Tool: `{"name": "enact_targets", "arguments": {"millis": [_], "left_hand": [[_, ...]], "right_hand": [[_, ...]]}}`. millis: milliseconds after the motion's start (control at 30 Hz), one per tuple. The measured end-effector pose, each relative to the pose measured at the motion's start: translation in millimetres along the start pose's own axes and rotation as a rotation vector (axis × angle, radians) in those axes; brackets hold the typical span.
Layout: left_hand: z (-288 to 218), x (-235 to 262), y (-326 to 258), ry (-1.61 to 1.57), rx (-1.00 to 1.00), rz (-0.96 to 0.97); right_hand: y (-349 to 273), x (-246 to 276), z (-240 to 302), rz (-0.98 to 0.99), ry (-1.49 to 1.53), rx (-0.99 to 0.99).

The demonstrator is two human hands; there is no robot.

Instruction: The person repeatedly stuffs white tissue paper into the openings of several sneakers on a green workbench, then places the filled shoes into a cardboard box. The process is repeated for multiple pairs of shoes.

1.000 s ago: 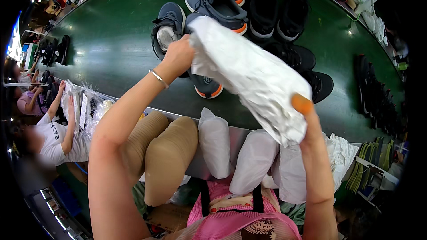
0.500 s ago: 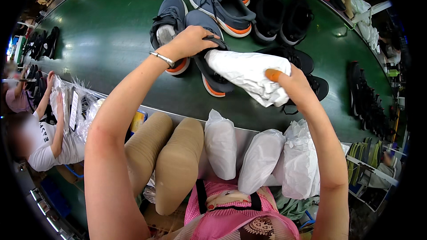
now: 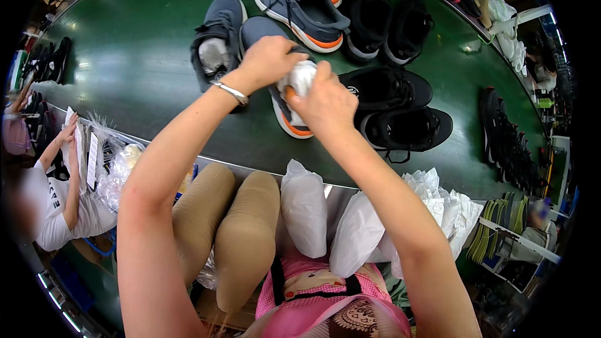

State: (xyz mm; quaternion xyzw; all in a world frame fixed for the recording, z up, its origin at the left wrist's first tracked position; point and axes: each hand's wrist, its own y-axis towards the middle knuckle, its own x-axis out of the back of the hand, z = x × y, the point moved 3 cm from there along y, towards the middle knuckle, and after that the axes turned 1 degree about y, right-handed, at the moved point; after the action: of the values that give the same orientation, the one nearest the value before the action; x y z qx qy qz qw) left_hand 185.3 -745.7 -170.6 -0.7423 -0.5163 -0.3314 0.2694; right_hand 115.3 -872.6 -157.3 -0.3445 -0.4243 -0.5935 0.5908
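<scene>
Centre-top of frame: left hand [image 3: 270, 59] and right hand [image 3: 325, 101] both closed on a white paper wad [image 3: 300, 78], now crumpled small vs. the open sheet 1 s ago. Wad sits just above the grey-orange shoe [image 3: 285, 103] on the green worktop [image 3: 138, 56]; stuffing looks ready for insertion.

Over the dark green table [image 3: 138, 87], the left hand [image 3: 269, 59] and right hand [image 3: 325, 103] close together around a crumpled wad of white paper [image 3: 300, 77], pressed between both palms. Directly beneath lies a grey mesh sneaker with an orange sole [image 3: 285, 109]. Another grey sneaker stuffed with paper [image 3: 216, 40] sits just left. Black sneakers [image 3: 400, 128] lie to the right.
</scene>
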Motion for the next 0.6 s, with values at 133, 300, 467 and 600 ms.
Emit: {"name": "enact_targets", "arguments": {"millis": [133, 300, 467, 600], "left_hand": [[29.2, 6.6, -11.2, -0.065, 0.103, 0.027], [21.8, 7.7, -26.6, -0.052, 0.003, -0.031], [10.6, 15.5, -22.9, 0.008, -0.057, 0.019], [16.8, 14.4, -20.5, 0.019, -0.131, -0.036]], "right_hand": [[2.9, 12.2, 19.8, 0.232, 0.018, 0.134], [21.2, 8.8, -13.3, 0.524, 0.222, 0.135], [51.8, -7.1, -10.7, 0.840, 0.210, 0.131], [55.6, -10.6, -7.7, 0.785, 0.217, 0.161]]}}
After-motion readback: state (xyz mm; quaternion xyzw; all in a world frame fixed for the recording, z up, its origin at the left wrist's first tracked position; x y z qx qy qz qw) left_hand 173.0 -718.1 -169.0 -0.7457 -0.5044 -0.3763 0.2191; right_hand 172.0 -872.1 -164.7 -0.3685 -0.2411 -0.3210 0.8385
